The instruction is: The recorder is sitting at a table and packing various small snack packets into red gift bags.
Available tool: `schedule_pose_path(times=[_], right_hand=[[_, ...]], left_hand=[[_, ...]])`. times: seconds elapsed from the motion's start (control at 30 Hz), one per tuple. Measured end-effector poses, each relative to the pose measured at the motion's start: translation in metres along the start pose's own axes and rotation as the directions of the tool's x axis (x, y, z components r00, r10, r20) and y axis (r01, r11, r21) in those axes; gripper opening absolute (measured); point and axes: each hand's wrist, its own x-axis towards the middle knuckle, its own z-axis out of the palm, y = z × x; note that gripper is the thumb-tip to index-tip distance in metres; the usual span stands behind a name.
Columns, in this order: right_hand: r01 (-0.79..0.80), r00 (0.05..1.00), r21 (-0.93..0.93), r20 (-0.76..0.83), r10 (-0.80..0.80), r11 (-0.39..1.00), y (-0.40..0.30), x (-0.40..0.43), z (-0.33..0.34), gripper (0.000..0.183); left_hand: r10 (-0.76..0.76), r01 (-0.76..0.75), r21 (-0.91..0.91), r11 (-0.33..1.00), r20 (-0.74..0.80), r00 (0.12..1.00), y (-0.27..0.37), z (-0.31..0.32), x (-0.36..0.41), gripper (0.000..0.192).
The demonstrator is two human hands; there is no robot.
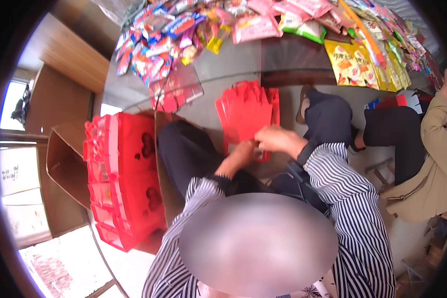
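A fanned bunch of flat red gift bags [246, 111] with red handles lies in front of my body, between my knees. Over its near end, my left hand [240, 157] and my right hand [281, 140] come together with their fingertips almost touching. Both have curled fingers, and blur hides whether anything is pinched between them. A pale patch and a red edge show just below the fingers. Beyond the bunch, a dark red patterned box or packet [177, 91] rests on the glossy dark table [231, 59].
Wrapped candies [152, 48], pink packets [257, 29] and yellow snack packets [352, 65] cover the table's far side. Standing red bags [134, 178] fill a cardboard box at my left; another open carton [69, 167] is beyond. A seated person [428, 149] is at right.
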Motion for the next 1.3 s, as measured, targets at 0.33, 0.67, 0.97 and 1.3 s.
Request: schedule_pose_path(times=[0.33,0.67,0.97,1.3], right_hand=[[-0.201,0.978,0.08,0.073,0.195,0.976,0.013,-0.025,-0.024,0.018],[-0.231,0.973,0.162,0.006,0.233,0.96,0.025,-0.045,-0.031,0.023],[-0.211,0.977,0.17,0.011,0.212,0.963,0.028,-0.048,-0.033,0.023],[-0.252,0.968,0.174,0.04,0.249,0.952,0.027,-0.043,-0.034,0.024]], left_hand=[[-0.824,0.448,-0.875,0.185,0.111,0.556,-0.11,0.009,0.019,0.047],[-0.74,0.464,-0.661,0.59,-0.211,0.639,-0.176,0.044,0.049,0.052],[-0.795,0.542,-0.623,0.564,-0.233,0.56,-0.186,0.046,0.051,0.05],[-0.779,0.628,-0.466,0.623,-0.446,0.441,-0.206,0.054,0.044,0.031]])
